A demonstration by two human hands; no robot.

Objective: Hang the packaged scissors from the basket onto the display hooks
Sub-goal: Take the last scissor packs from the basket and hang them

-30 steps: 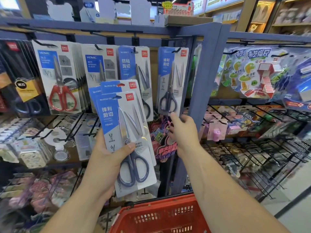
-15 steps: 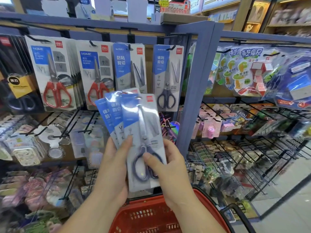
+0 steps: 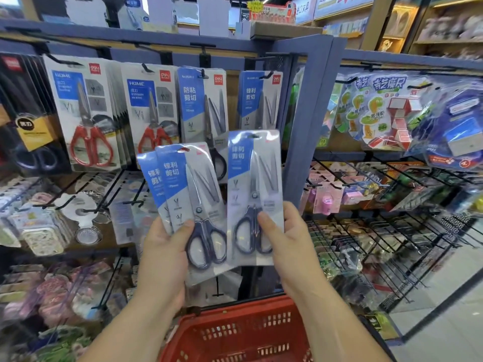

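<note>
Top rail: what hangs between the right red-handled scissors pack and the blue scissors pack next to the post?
One blue pack of black-handled scissors, seen in the head view.

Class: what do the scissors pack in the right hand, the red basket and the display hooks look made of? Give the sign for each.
Scissors pack in the right hand: printed card under glossy clear plastic, by its glare. Red basket: matt plastic, by its slotted walls. Display hooks: probably black-coated metal wire, thin yet carrying packs.

Snake-puzzle toy packs (image 3: 379,113) hang right of the blue post (image 3: 313,113), above black wire racks (image 3: 407,226).
</note>
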